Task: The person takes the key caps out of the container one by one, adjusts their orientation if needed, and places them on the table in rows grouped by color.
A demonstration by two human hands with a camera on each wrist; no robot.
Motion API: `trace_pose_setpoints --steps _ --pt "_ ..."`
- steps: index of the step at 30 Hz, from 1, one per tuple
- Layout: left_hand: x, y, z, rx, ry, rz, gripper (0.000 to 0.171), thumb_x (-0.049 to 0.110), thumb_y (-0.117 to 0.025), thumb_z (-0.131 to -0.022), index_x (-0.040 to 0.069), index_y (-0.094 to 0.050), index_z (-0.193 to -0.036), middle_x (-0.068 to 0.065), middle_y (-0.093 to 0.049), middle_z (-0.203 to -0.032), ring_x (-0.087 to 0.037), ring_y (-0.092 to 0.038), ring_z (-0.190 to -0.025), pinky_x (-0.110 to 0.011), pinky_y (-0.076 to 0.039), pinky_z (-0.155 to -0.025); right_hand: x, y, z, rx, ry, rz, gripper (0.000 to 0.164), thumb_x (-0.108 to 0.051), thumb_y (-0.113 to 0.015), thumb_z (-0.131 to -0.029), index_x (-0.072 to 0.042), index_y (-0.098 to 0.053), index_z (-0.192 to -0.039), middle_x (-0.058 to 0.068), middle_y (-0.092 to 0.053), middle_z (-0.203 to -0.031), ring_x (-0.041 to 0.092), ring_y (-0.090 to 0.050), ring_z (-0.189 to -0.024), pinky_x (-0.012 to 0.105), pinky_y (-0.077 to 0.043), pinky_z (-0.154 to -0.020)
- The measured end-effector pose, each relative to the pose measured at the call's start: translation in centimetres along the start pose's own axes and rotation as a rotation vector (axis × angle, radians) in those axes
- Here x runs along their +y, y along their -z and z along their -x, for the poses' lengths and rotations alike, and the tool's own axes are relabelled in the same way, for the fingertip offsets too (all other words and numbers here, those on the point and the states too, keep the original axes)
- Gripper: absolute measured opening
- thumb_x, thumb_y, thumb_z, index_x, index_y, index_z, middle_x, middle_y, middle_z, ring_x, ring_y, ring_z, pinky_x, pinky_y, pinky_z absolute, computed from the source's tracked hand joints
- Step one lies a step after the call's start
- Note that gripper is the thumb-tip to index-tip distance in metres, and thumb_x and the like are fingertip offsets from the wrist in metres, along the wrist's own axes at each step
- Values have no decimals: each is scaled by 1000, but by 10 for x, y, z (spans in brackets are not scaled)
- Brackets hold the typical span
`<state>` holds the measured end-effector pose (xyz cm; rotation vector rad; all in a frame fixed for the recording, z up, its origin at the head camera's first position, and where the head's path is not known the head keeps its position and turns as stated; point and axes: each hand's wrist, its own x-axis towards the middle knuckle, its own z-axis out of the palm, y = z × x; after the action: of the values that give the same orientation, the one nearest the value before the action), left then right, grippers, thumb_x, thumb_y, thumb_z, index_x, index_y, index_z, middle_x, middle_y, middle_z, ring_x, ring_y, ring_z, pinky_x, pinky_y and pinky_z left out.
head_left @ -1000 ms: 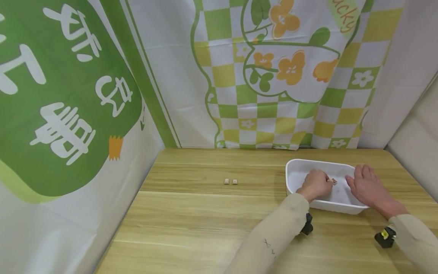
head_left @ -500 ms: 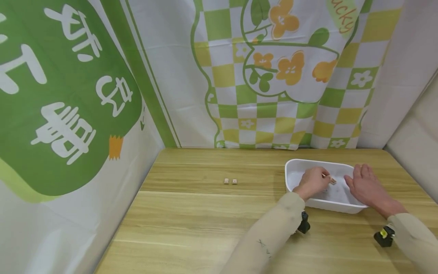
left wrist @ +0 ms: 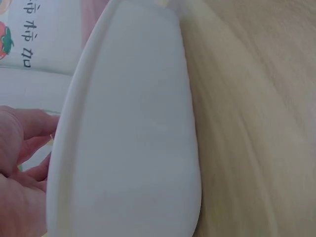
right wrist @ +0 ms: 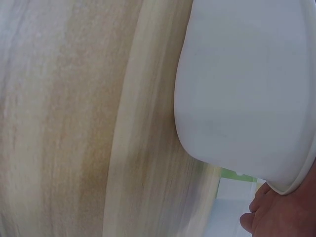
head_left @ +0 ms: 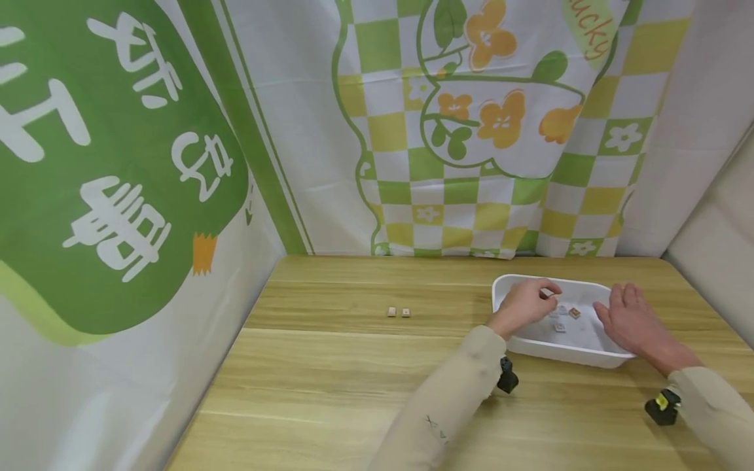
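A white plastic tray [head_left: 565,353] stands on the right side of the table. Over its left part hovers my left hand [head_left: 521,306], which pinches a small tile between thumb and index finger; the fingers mostly hide the piece. Below and beside the fingertips, several small square tiles lie on the tray floor, among them a brown tile [head_left: 574,313] and a paler tile [head_left: 559,328]. My right hand [head_left: 636,324] rests on the tray's right end, fingers extended and thumb over the inside. The left wrist view shows the left hand [left wrist: 22,163] partly behind the tray wall.
Two small light tiles, a left tile [head_left: 391,312] and a right tile [head_left: 406,313], sit side by side on the wooden table [head_left: 330,386], left of the tray. A printed curtain [head_left: 459,196] hangs along the table's back edge, and another cloth [head_left: 135,196] hangs at the left.
My left hand has lifted and shifted left inside the tray with its pinched tile, uncovering more tiles on the tray floor. The right hand has stayed in place.
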<state>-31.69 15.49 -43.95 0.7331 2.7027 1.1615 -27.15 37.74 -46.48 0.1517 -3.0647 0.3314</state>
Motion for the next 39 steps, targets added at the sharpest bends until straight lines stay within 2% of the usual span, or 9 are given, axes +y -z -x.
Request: trace_pose_setpoints --steps 5,10,13,18,24,28,31,39 --pt "-4 10 3 -21 -11 -22 23 25 -64 -93 26 -69 -115 13 -72 -96 7 -59 -79 -11 -43 -59 0 1 0 -23 -1 -13 76 -37 -21 -107 30 -5 -139 55 0 -142 65 -3 -136 68 -6 -114" --pt "0 25 10 -15 -38 -105 26 27 -60 -94 25 -69 -119 13 -73 -94 8 -58 -73 -9 -41 -58 4 -2 0 -27 3 -24 78 -39 -20 -106 29 -3 -139 55 1 -143 66 -2 -135 68 -5 -114" --pt "0 34 14 1 -58 -125 26 27 -59 -95 25 -69 -119 14 -72 -94 7 -56 -69 -9 -41 -58 5 -3 0 -12 5 -30 78 -39 -21 -106 29 -3 -140 54 0 -143 66 -3 -135 69 -5 -113" --pt "-8 47 19 33 -93 -138 25 27 -58 -96 25 -66 -120 13 -69 -94 3 -55 -73 -9 -40 -61 4 -2 -1 0 12 -28 77 -38 -22 -106 29 -4 -139 55 -1 -142 67 -4 -134 69 -6 -113" --pt "-20 61 29 81 -67 -57 23 28 -60 -94 18 -58 -115 9 -68 -96 0 -57 -77 -12 -41 -66 5 -3 -1 7 19 -19 75 -37 -24 -106 29 -6 -138 55 -5 -141 67 -8 -132 71 -11 -111" --pt "-26 68 33 94 -60 -53 19 28 -60 -95 17 -59 -110 8 -67 -94 -1 -56 -76 -13 -42 -66 7 -3 0 -5 4 -27 77 -39 -24 -106 28 -5 -139 54 -3 -142 66 -5 -134 70 -6 -112" --pt "-30 74 35 86 -55 -57 19 29 -59 -95 17 -61 -110 7 -69 -95 -1 -58 -78 -14 -43 -66 7 -3 0 -4 3 -31 78 -40 -23 -106 28 -4 -139 55 -1 -142 66 -3 -134 69 -4 -113" --pt "-45 91 44 50 -1 -4 17 27 -60 -96 16 -64 -109 5 -69 -95 -3 -60 -78 -18 -48 -65 5 -2 0 11 23 -21 77 -39 -24 -106 29 -7 -138 55 -5 -141 67 -8 -132 70 -11 -111"
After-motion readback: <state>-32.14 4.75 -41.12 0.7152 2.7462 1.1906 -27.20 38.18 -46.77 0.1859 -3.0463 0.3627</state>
